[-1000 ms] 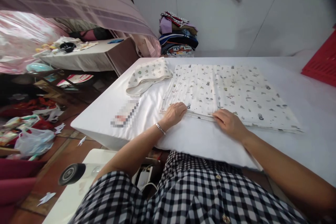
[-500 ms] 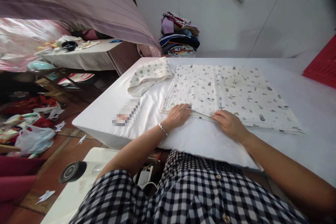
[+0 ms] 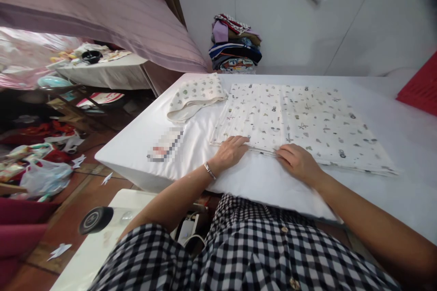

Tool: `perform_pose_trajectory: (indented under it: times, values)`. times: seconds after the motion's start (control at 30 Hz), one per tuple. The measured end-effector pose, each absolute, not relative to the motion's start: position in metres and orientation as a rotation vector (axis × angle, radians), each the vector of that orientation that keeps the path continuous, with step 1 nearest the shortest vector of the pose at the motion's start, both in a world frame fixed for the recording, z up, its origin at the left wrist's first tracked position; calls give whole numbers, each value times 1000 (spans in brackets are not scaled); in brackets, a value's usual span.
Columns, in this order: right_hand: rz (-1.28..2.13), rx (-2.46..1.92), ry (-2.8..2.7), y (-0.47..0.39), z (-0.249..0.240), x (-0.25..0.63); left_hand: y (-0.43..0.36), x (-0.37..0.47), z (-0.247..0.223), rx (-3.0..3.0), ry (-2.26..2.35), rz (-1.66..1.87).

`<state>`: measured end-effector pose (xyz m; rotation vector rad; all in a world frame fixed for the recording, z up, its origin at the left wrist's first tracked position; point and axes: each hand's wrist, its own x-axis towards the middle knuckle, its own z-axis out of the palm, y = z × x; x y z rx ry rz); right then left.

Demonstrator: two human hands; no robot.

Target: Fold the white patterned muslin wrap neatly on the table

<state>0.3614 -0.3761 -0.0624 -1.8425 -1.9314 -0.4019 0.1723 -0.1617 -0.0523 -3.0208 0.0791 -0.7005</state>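
Note:
A folded white cloth (image 3: 297,122) with small grey, green and brown prints lies flat on the white-covered table, its near edge towards me. My left hand (image 3: 232,151) has its fingers on top of that edge, left of the middle, and pinches it. A short way to the right, my right hand (image 3: 295,159) holds the same edge between thumb and fingers. Both thumbs are mostly hidden. Beyond my left hand, a second folded cloth (image 3: 196,95) with green prints rests beside the first, its near side curved.
A blurred-out flat object (image 3: 165,144) lies on the table (image 3: 129,150), left of my left hand. Folded clothes (image 3: 235,45) are stacked by the wall. A red basket (image 3: 419,84) stands at the right. Below left is a white surface with a black round object (image 3: 96,220).
The cloth's near edge, slightly raised between my hands before, now lies flatter. Both hands stay at nearly the same places on it. The view has shifted a little.

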Motion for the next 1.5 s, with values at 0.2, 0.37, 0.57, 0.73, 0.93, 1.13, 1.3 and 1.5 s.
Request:
perform_pose_trajectory:
  times: [0.2, 0.37, 0.57, 0.73, 0.93, 1.13, 1.3, 1.5]
  values:
    - [-367, -1847, -1889, -374, -61, 359, -160, 176, -53, -3093, 76, -753]
    - [-364, -1896, -1870, -372, -62, 359, -157, 179, -57, -3159, 68, -838]
    - [-429, -1890, -1866, -373, -67, 361, -154, 180, -60, -3022, 207, -804]
    - [-441, -1867, -1932, -376, -65, 360, -156, 180, -58, -2917, 222, -752]
    - [-401, -1896, -1992, -375, -59, 359, -160, 180, -55, -2891, 194, -657]
    - [-464, -1934, -2070, -373, -61, 360, -159, 181, -60, -2886, 242, -581]
    - [-434, -1903, -2053, -373, -62, 359, -160, 182, -61, -2885, 187, -550]
    - [-407, -1962, -2058, -374, -59, 357, -164, 181, -53, -2937, 150, -501]
